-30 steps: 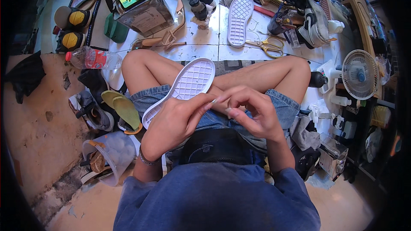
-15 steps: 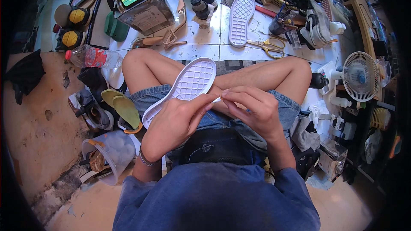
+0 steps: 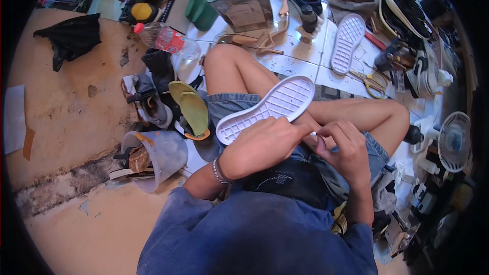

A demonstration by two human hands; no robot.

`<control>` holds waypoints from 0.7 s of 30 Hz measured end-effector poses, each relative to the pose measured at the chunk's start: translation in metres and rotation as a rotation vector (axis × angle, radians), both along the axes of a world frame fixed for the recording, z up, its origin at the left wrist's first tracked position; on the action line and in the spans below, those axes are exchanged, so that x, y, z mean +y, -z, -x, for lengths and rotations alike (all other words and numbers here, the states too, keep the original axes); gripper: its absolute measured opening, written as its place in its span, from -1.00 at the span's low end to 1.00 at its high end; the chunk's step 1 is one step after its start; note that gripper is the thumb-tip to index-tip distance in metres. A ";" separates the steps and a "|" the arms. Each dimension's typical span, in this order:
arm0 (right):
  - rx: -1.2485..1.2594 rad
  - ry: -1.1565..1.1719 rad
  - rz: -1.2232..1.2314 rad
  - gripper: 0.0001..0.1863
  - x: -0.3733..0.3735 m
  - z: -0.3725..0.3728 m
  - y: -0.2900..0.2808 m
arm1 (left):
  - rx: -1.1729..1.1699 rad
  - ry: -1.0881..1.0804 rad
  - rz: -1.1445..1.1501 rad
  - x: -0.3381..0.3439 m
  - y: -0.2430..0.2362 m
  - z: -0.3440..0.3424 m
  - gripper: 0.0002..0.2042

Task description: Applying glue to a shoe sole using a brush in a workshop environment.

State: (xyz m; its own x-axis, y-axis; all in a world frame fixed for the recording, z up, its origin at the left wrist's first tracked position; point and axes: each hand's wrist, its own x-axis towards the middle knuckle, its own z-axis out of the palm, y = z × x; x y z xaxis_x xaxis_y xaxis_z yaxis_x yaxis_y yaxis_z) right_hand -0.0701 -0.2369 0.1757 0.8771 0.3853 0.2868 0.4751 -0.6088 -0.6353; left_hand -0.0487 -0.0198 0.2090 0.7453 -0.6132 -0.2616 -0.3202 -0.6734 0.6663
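Across my lap lies a white shoe sole [image 3: 277, 99], its gridded inner side up, with its near end partly behind my left hand [image 3: 272, 142]. That hand is closed, thumb and forefinger brought together over my shins. Close against its fingertips, my right hand [image 3: 346, 147] pinches with bent fingers. A tiny white piece [image 3: 313, 134] shows between the two hands; what it is cannot be made out. Whether my left hand also touches the sole is hidden.
A second white sole [image 3: 348, 43] lies on the tiles by gold-handled scissors [image 3: 374, 82]. Left of my knee are a plastic bottle [image 3: 170, 39], yellow-green insoles [image 3: 191, 107] and a tipped clear bucket [image 3: 165, 160]. A metal can [image 3: 244, 10] stands ahead; a fan [image 3: 455, 141] is at right.
The whole view has swung, so the surroundings sit further right and tilted. My hands stay together at the fingertips, and less of the small white piece shows.
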 end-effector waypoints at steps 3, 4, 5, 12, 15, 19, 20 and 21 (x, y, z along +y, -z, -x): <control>0.012 -0.069 -0.029 -0.68 0.003 -0.003 0.000 | -0.077 0.000 0.090 0.006 0.005 0.001 -0.87; 0.025 -0.050 -0.004 -0.68 0.004 -0.005 0.000 | -0.063 -0.032 0.122 0.008 -0.002 0.001 -0.86; 0.045 -0.073 -0.058 -0.68 0.005 -0.006 0.001 | -0.058 -0.030 0.112 0.009 -0.006 -0.001 -0.86; 0.219 -0.082 -0.288 -0.71 0.000 0.000 -0.001 | 0.012 -0.059 0.139 0.003 -0.010 -0.006 -0.81; 0.252 0.009 -0.384 -0.75 0.000 0.002 -0.005 | 0.019 -0.061 0.103 0.002 -0.010 -0.005 -0.76; 0.137 0.045 -0.332 -0.71 -0.005 0.000 0.000 | 0.007 -0.077 0.148 0.000 -0.011 -0.002 -0.80; 0.096 0.014 -0.269 -0.72 -0.005 -0.002 -0.001 | -0.005 -0.066 0.141 0.000 -0.011 -0.002 -0.80; 0.055 -0.018 -0.206 -0.72 -0.005 -0.003 -0.001 | -0.017 -0.056 0.134 0.001 -0.011 -0.003 -0.80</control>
